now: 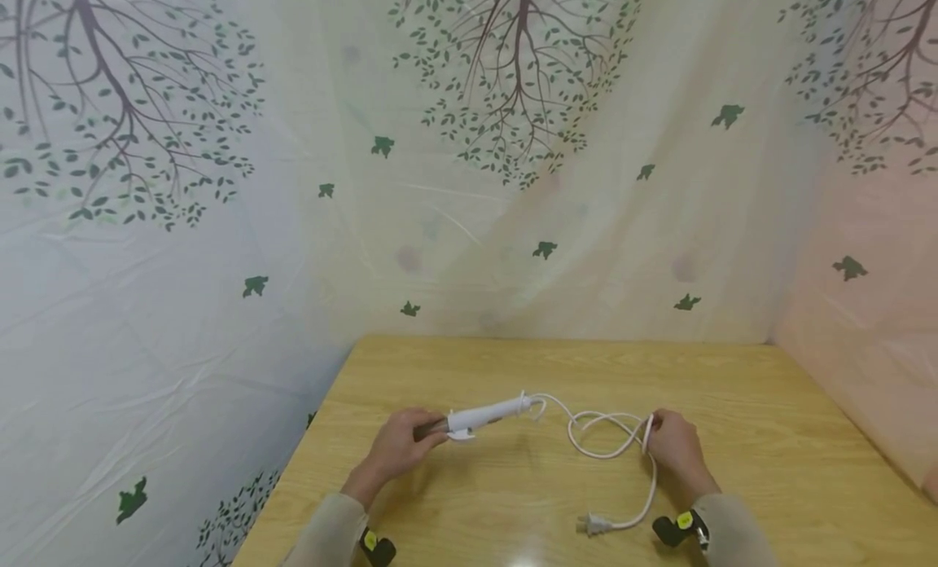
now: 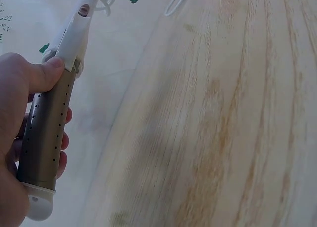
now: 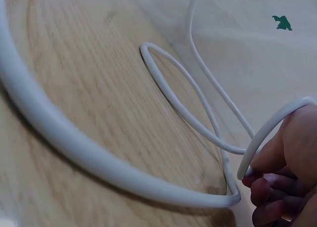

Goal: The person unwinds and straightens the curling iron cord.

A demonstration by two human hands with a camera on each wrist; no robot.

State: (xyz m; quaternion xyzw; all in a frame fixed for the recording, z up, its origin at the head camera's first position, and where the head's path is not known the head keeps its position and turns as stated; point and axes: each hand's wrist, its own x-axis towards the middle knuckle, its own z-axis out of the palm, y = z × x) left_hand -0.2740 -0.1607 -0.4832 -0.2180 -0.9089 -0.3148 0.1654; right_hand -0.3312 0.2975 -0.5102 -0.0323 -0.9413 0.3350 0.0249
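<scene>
A white-handled curling iron point(image 1: 487, 414) is held above the table, its handle slanting up to the right. My left hand point(image 1: 405, 443) grips it by the brown barrel point(image 2: 47, 123), which is dotted with small holes; the thumb lies near the white clamp lever and the fingers wrap behind. From the handle's end runs a white cord point(image 1: 608, 455) that loops loosely. My right hand point(image 1: 676, 445) pinches the cord, with one strand passing over the hand in the right wrist view. Below, the two-prong plug point(image 1: 595, 524) lies on the table near the right forearm.
The wooden table point(image 1: 454, 363) has its left edge close to my left arm. Behind and on both sides hangs a pale sheet point(image 1: 469, 249) printed with trees and green leaves. A black wrist camera point(image 1: 677, 528) sits on the right wrist.
</scene>
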